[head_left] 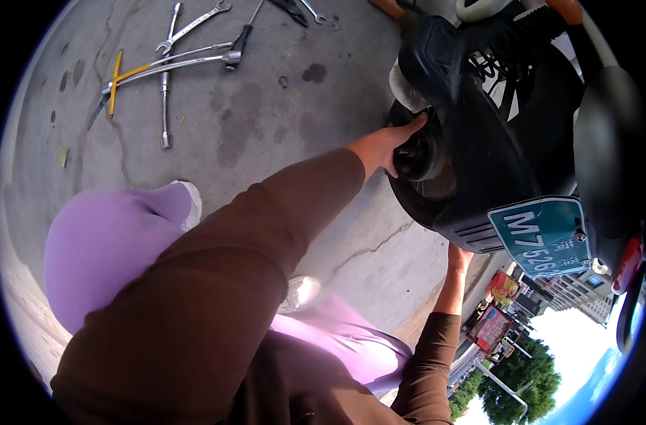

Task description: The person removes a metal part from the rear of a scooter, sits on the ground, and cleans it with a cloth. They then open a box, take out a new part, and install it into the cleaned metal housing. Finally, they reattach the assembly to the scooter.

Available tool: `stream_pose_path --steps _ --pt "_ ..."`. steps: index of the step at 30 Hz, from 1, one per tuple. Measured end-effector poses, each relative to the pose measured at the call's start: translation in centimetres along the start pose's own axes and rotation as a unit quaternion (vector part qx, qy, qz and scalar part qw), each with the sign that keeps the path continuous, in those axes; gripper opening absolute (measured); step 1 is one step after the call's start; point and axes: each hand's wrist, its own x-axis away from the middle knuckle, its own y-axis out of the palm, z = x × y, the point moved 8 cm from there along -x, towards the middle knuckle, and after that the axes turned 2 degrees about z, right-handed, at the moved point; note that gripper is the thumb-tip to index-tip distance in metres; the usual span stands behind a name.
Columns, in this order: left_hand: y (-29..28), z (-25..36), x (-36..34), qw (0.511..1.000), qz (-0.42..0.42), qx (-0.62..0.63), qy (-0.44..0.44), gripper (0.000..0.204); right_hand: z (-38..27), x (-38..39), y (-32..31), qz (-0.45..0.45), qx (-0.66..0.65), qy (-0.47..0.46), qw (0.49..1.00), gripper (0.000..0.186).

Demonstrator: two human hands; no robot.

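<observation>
My left hand (401, 142) grips the dark hub side of a scooter's rear wheel (415, 202), thumb raised along it and the other fingers partly hidden. My right hand (459, 256) reaches up beneath the black rear mudguard (471, 191), its fingers hidden behind it. A teal licence plate (539, 241) is fixed to the mudguard. Above the wheel are a black plastic cover (432, 53) and a black coil spring (489, 67).
Several tools lie crossed on the cracked concrete (238, 134) at upper left: a wrench (188, 28), a socket bar (166, 120), a yellow-handled tool (116, 81). My lilac-clad knee (103, 255) is below them. A street with signboards (489, 329), trees and buildings shows at lower right.
</observation>
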Motion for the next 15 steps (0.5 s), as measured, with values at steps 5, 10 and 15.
stream_pose_path --steps 5,10,15 --pt "0.4 0.6 -0.1 0.997 0.041 -0.059 -0.035 0.103 -0.3 0.1 -0.2 0.026 -0.006 -0.012 1.0 0.044" --pt "0.5 0.9 1.3 0.998 0.05 -0.042 -0.027 0.095 -0.9 -0.1 0.1 0.025 0.012 -0.041 0.999 0.042" --pt "-1.1 -0.5 0.3 0.998 -0.025 0.033 -0.04 0.079 -0.7 0.3 0.1 0.01 0.028 -0.051 0.998 0.041"
